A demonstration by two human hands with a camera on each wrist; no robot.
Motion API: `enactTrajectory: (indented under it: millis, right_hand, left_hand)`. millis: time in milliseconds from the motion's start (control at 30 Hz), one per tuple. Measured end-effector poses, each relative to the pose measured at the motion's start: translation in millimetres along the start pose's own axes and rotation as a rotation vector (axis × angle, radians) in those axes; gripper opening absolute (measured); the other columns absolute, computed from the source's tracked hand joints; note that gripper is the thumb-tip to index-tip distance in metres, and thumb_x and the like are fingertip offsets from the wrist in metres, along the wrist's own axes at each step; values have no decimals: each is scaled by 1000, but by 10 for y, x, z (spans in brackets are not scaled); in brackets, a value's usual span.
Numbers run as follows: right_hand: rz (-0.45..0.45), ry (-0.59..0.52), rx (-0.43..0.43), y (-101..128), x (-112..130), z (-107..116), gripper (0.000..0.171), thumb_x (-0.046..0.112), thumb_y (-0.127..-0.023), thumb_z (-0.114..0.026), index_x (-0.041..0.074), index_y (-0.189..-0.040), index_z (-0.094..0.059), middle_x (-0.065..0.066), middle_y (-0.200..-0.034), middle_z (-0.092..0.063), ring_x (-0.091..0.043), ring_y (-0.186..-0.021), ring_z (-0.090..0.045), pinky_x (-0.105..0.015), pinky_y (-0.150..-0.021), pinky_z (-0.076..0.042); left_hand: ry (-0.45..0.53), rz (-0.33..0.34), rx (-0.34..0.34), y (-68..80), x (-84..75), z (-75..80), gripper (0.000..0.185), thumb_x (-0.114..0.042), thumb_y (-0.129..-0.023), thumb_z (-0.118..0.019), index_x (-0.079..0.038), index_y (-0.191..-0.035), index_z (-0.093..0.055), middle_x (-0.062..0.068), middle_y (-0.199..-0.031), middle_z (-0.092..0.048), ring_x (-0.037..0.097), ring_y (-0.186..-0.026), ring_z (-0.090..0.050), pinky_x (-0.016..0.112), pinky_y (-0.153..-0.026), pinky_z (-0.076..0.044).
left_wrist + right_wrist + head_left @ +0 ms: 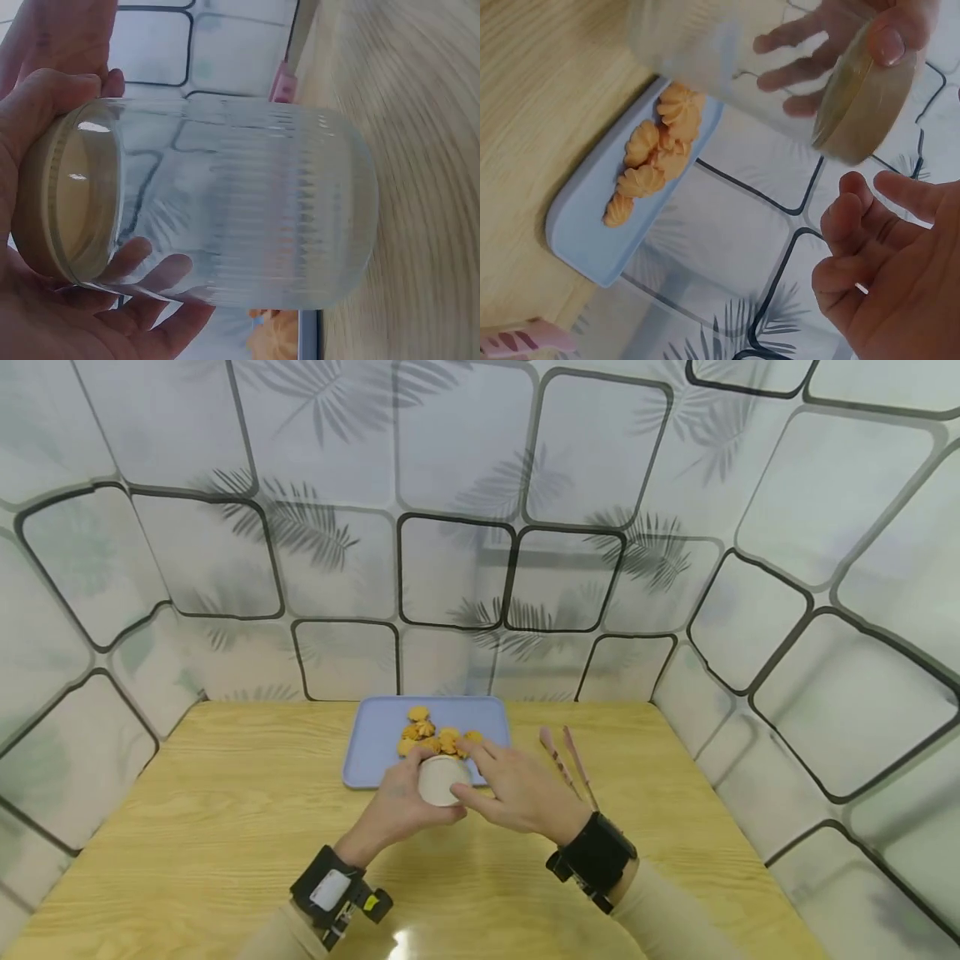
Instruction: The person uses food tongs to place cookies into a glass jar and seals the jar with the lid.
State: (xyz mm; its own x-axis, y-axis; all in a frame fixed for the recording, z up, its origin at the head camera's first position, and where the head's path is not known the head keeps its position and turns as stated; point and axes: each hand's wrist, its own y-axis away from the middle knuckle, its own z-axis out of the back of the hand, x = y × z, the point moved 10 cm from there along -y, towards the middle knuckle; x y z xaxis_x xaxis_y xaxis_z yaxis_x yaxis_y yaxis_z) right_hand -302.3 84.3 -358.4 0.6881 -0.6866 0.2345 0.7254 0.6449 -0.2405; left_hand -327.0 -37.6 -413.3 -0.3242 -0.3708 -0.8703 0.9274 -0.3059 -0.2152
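My left hand (400, 803) grips a clear ribbed glass jar (255, 202) just above the table's middle. The jar looks empty and wears a beige lid (442, 779). In the left wrist view the thumb (45, 97) lies on the lid's rim and the fingers (150, 270) curl round the glass. My right hand (512, 787) hovers beside the lid (866, 97) with its fingers (855, 225) loosely bent. In the right wrist view a small gap separates them from the lid. Behind the jar lies a blue tray (367, 752) holding several orange cookies (435, 739).
Pink tongs (567, 758) lie on the wooden table (225, 827) right of the tray. Patterned panels (465, 568) wall the table in at the back and on both sides. A black wrist unit sits on each forearm.
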Motion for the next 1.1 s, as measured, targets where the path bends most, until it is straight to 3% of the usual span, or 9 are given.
enactTrajectory:
  millis: [167,333,500,633,700,833,1000,1100]
  right_hand:
    - [-69,4,-2,10,-28,-83,64,54,-103,-47,10,-150,-48,-11,-134,-63,-21,-98,-68,-36,-81,-56]
    - [-91,9,20,22,-40,-146,58,57,-102,-47,11,-136,-55,-6,-115,-66,-14,-82,-62,-27,-65,-49]
    - [-117,34,-16,-10,-93,-96,49,55,-101,-48,11,-120,-60,0,-97,-63,-11,-73,-56,-25,-61,-45]
    - [-104,120,-34,-49,-25,-100,63,61,-98,-49,7,-128,-62,-7,-109,-65,-12,-66,-58,-26,-54,-46]
    - [-101,171,-50,-73,36,-123,75,65,-95,-50,3,-135,-60,-14,-118,-65,-15,-62,-59,-26,-50,-46]
    - [-138,225,-60,-119,133,-208,85,73,-89,-53,3,-136,-61,-20,-121,-63,-21,-64,-63,-29,-50,-51]
    - [-185,275,-48,-181,215,-307,78,73,-88,-54,5,-123,-69,-19,-118,-62,-27,-72,-69,-36,-51,-55]
    - [-154,316,-54,-208,264,-350,71,68,-89,-56,5,-116,-71,-14,-107,-61,-21,-65,-64,-32,-47,-52]
  left_hand:
    - [16,-7,24,-4,-29,-154,77,-21,-68,-93,-1,-131,-53,14,-116,-64,21,-96,-63,33,-76,-55]
    - [42,24,30,35,18,-225,80,-20,-68,-94,-3,-133,-52,13,-118,-65,21,-99,-64,33,-80,-54]
    - [112,14,22,15,11,-278,79,-24,-68,-95,-7,-132,-52,12,-121,-65,22,-103,-64,36,-84,-55]
    - [191,52,9,76,99,-276,98,-21,-67,-97,-6,-146,-42,14,-135,-59,28,-117,-61,39,-95,-53]
    - [271,56,34,115,152,-294,109,-15,-68,-96,-6,-154,-30,18,-144,-51,34,-127,-56,43,-101,-51]
    - [293,6,109,153,235,-340,111,-12,-72,-93,-2,-158,-22,26,-150,-43,43,-134,-49,48,-105,-49]
    - [280,-58,235,145,338,-448,100,-9,-82,-84,9,-156,-18,32,-151,-40,48,-137,-45,47,-110,-45]
    - [299,-59,254,140,398,-459,99,-7,-80,-84,5,-156,-22,29,-148,-45,44,-134,-49,37,-108,-47]
